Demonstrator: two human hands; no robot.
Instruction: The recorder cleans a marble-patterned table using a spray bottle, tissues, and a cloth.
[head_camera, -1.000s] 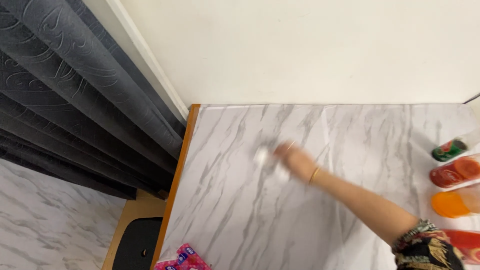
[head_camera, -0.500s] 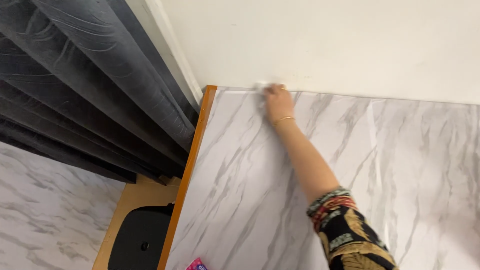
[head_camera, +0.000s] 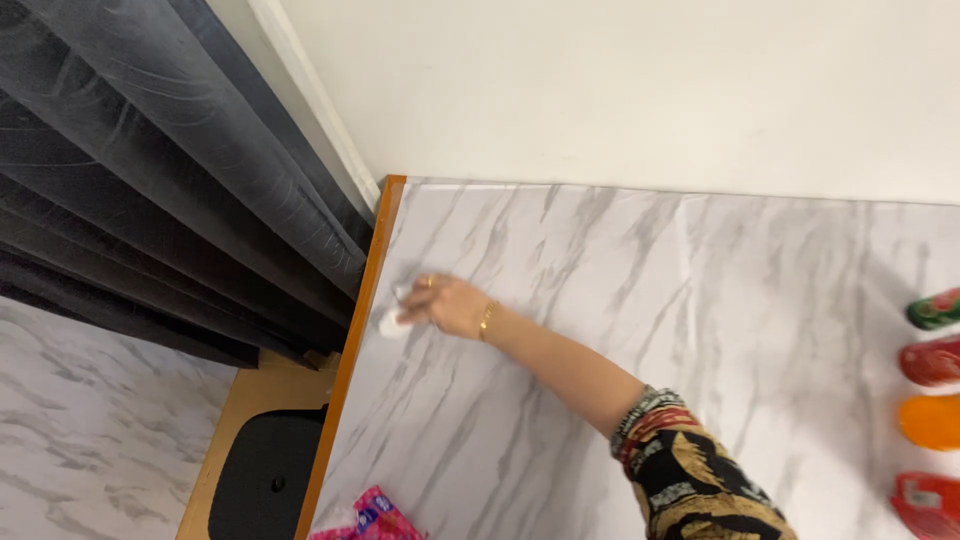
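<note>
Your right hand (head_camera: 445, 305) lies at the left margin of the marble-patterned tabletop (head_camera: 620, 330), fingers curled over a small white wad of tissue (head_camera: 390, 322) and pressing it to the surface; the grip is closed on the wad, which shows just past your fingertips. The wad sits just beside the table's orange wooden edge strip (head_camera: 362, 318), which runs from the far corner down toward you. Beyond that strip the surface ends: dark grey pleated curtains (head_camera: 150, 180) hang close alongside, and below them a black round-cornered object (head_camera: 262, 485) rests on a tan wooden surface (head_camera: 255, 395). The far edge of the tabletop meets a plain cream wall (head_camera: 620, 90). Between your hand and the wall, and across the whole middle of the tabletop to the right, the marble surface is bare. Your forearm stretches diagonally from lower right to upper left, wrist low, with a gold bangle (head_camera: 486, 320) at the wrist and a ring on one finger; a patterned black, gold and red sleeve (head_camera: 690, 475) covers the upper arm. At the right margin stands a row of containers: green (head_camera: 936, 308), red (head_camera: 932, 362), orange (head_camera: 930, 422) and another red one (head_camera: 926, 502), well apart from the hand. A pink packet (head_camera: 372, 518) lies at the near edge. Your left hand is out of view
</note>
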